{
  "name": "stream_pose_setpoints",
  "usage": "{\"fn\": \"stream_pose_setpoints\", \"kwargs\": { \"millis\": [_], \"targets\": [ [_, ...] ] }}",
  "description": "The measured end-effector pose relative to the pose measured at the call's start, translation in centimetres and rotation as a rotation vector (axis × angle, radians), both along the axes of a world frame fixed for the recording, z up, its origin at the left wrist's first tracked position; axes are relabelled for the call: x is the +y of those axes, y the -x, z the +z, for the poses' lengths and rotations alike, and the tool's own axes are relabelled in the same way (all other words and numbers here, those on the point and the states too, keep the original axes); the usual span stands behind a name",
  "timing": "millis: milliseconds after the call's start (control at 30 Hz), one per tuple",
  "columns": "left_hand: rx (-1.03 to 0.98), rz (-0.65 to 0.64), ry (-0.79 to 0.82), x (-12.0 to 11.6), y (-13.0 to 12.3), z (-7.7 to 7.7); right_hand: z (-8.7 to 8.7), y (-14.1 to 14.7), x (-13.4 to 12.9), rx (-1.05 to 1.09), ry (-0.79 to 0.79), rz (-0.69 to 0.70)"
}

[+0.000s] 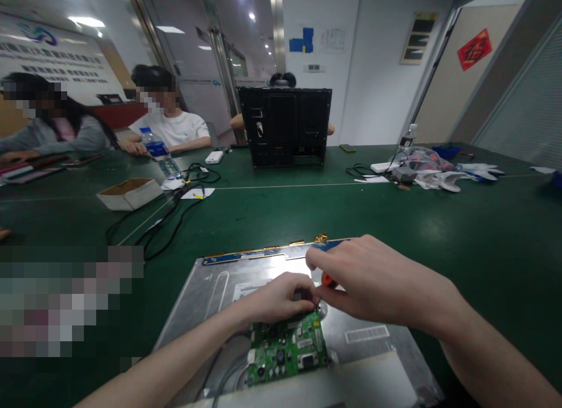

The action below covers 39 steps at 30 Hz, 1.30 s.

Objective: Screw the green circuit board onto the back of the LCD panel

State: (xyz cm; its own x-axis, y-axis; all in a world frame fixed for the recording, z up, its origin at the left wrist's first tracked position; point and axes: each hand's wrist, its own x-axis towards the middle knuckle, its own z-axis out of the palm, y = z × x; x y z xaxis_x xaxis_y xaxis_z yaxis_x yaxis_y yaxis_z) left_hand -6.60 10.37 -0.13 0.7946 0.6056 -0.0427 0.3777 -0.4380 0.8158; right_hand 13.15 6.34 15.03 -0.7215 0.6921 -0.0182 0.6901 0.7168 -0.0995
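Green, component-packed circuit board (pixel 287 352) partly covered by half-curled left hand (pixel 281 297), its hold unclear.
Orange object (pixel 328 280) is gripped by right hand (pixel 373 279) above silvery panel (pixel 197 297).

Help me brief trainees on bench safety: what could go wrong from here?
The orange item in the right hand, mostly hidden, could slip and scratch the green circuit board nearby. The left hand, its fingers close to that item, might get jabbed. The left forearm could snag the cables beside the board.
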Motion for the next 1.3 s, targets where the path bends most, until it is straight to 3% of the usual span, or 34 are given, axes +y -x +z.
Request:
{"fn": "stream_pose_setpoints", "kwargs": {
  "millis": [200,467,1300],
  "targets": [
    [0.01,0.013,-0.029,0.11,0.12,-0.45,-0.39,-0.24,-0.24,0.057,-0.018,0.084],
    [0.015,0.014,0.003,0.01,-0.07,-0.08,-0.23,0.17,-0.09,0.014,-0.027,0.003],
    [0.002,0.006,0.004,0.16,0.18,-0.62,-0.19,-0.06,-0.19,0.046,-0.021,0.056]
  ]
}}
